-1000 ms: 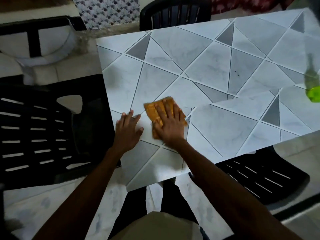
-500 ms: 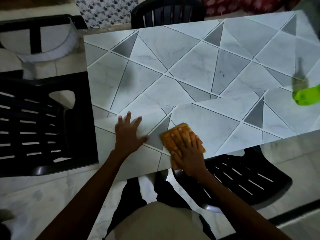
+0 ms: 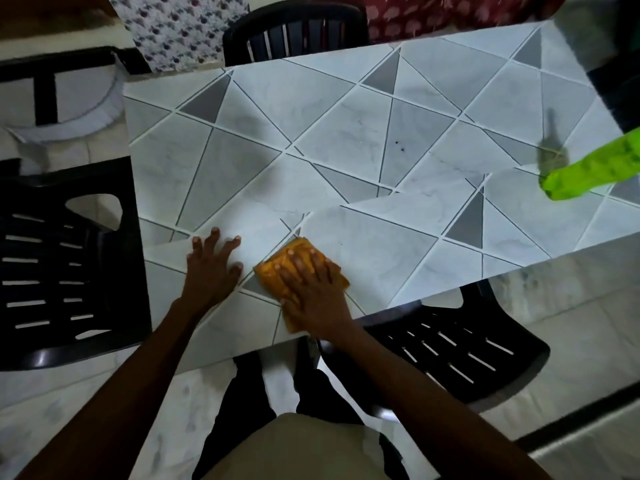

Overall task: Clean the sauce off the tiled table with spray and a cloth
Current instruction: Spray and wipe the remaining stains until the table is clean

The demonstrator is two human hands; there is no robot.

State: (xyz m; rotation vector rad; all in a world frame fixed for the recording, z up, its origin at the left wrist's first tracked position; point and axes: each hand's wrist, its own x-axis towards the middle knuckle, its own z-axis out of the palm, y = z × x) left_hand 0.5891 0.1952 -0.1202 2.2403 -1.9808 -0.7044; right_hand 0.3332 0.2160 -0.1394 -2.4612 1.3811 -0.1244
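At the near edge of the tiled table (image 3: 346, 133), one orange cloth (image 3: 273, 268) lay flat under the right hand (image 3: 311, 296). The fingers were spread straight over it and pressed it down, and cloth showed past the fingertips and on both sides of the palm. The cloth was folded, and its long side ran roughly from the table's edge in toward the middle, one corner pointing away from the person. The left hand (image 3: 211, 271) lay just beside it, apart from the cloth, palm down on the bare tile with its fingers fanned wide and holding nothing.

One green spray bottle (image 3: 588, 171) stood well off at the right end, slanting out of view, so I could not tell which way its nozzle faced. A few dark specks (image 3: 398, 145) sat near the table's middle.

Three black plastic chairs stood around the table: one at the left (image 3: 69, 265), one at the far side (image 3: 294, 32) and one under the near right (image 3: 450, 348).
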